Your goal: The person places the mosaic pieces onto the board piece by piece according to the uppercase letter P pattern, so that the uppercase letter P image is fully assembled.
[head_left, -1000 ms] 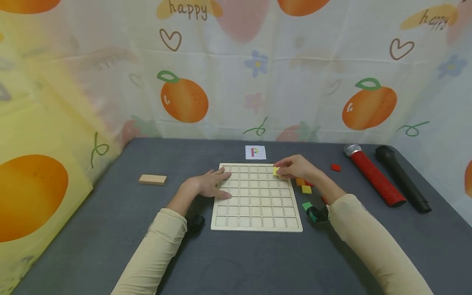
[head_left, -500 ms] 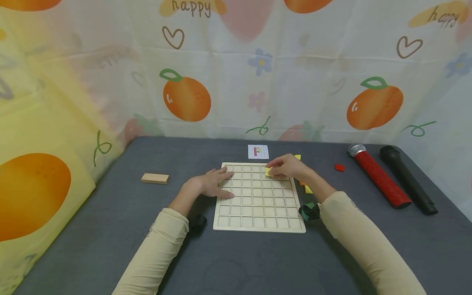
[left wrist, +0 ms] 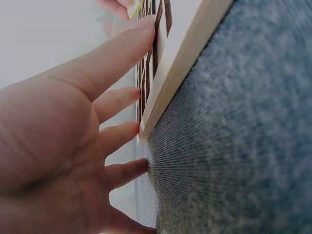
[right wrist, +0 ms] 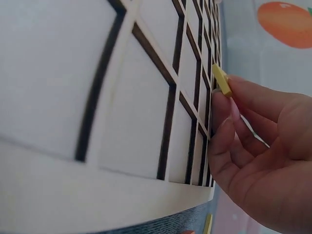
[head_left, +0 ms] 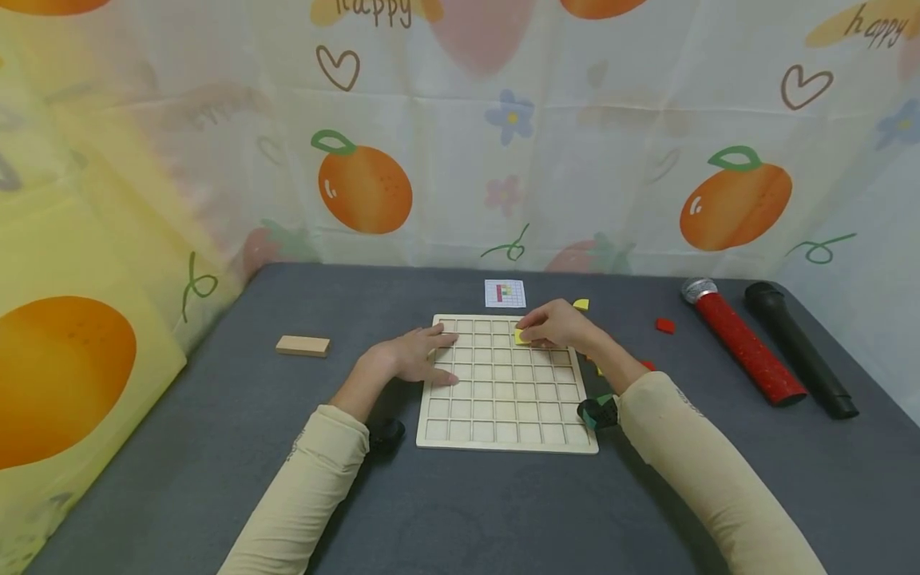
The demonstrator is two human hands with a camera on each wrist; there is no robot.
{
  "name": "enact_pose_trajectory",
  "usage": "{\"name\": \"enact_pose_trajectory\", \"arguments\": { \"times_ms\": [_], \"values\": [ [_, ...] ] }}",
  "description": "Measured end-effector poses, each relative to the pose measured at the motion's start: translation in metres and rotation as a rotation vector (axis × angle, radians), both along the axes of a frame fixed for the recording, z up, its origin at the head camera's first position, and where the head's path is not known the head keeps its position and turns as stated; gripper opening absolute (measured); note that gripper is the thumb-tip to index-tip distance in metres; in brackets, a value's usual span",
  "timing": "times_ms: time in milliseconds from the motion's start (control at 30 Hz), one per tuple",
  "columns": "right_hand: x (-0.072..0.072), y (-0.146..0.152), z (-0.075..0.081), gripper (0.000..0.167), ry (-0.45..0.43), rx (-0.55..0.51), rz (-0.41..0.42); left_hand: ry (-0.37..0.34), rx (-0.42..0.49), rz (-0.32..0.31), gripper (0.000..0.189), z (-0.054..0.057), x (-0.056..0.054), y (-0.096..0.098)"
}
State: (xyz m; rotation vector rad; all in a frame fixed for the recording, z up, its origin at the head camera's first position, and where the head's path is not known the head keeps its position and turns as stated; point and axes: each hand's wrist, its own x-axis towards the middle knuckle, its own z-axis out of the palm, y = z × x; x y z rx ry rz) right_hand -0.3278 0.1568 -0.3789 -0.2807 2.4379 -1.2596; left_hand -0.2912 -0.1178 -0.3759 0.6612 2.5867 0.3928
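Note:
A pale wooden grid board (head_left: 503, 411) lies flat on the dark grey table, its square cells unfilled where they show. My right hand (head_left: 557, 323) pinches a small yellow square tile (head_left: 520, 336) over the upper right part of the grid. In the right wrist view the yellow tile (right wrist: 222, 80) is tilted between thumb and fingertips, close above the cells. With fingers spread, my left hand (head_left: 411, 355) rests at the board's left edge. The left wrist view has its thumb and two fingers touching the board's frame (left wrist: 168, 83), other fingertips on the table.
Behind the board lies a small printed grid card (head_left: 505, 293). A yellow tile (head_left: 580, 304) and a red tile (head_left: 664, 326) lie to the right, others partly hidden by the right arm. Red (head_left: 747, 347) and black (head_left: 801, 351) microphones lie farther right. A wooden block (head_left: 303, 346) sits left.
My right hand has carried the yellow tile leftward from the board's upper right corner, then nearly stopped. The left hand has stayed on the board's edge.

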Motion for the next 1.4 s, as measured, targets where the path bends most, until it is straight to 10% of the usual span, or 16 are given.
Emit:
{"name": "enact_pose_trajectory", "arguments": {
  "times_ms": [933,1400],
  "values": [
    [0.008,-0.003,-0.005,0.026,0.060,0.029,-0.047,-0.002,0.011,0.017,0.079,-0.001,0.000,0.001],
    [0.007,0.036,0.011,0.049,-0.043,-0.279,-0.090,-0.008,0.008,0.034,0.080,-0.002,0.002,0.002]
  ]
}}
